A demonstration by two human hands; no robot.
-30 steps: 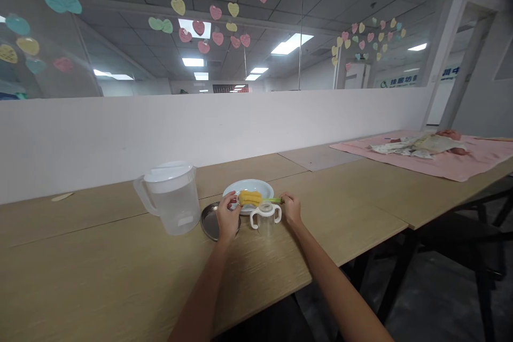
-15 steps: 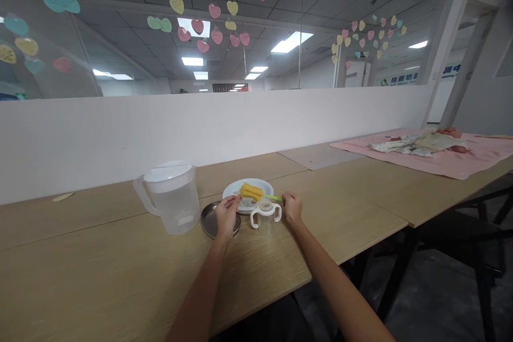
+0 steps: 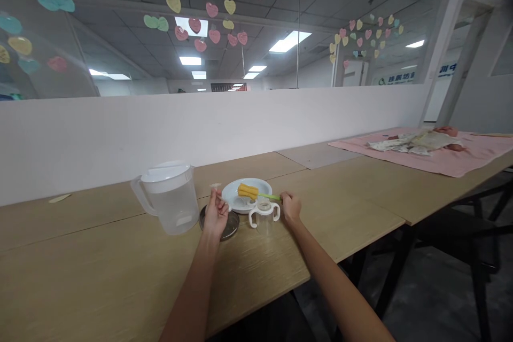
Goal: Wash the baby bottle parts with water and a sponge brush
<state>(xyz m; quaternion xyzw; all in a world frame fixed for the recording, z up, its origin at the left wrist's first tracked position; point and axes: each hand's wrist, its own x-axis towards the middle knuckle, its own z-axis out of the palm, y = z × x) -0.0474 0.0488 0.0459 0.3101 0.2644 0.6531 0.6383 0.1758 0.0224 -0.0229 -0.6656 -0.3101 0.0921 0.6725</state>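
My right hand (image 3: 290, 206) is closed round the green handle of a bottle brush (image 3: 247, 191). The brush's yellow sponge head is over a white bowl (image 3: 260, 184). Pinched in my left hand (image 3: 216, 216) is a small translucent piece (image 3: 215, 185), too blurred to name; it shows above the fingertips, and a whitish end pokes out at their right. That hand is over a round dark metal dish (image 3: 230, 228), partly covering it. Between my hands, in front of the bowl, a clear cup with two white handles (image 3: 264, 215) stands upright with its top uncovered.
A clear plastic pitcher (image 3: 172, 197) with a white lid stands left of the dish. A flat wooden stick (image 3: 60, 199) lies at the far left. On the right, a pink cloth (image 3: 452, 165) carries a doll (image 3: 433, 141) in light clothes. A white wall borders the table's back.
My left hand has moved left, away from the brush head and bowl, with the small translucent piece. The brush head has shifted slightly left over the bowl; my right hand has barely moved.
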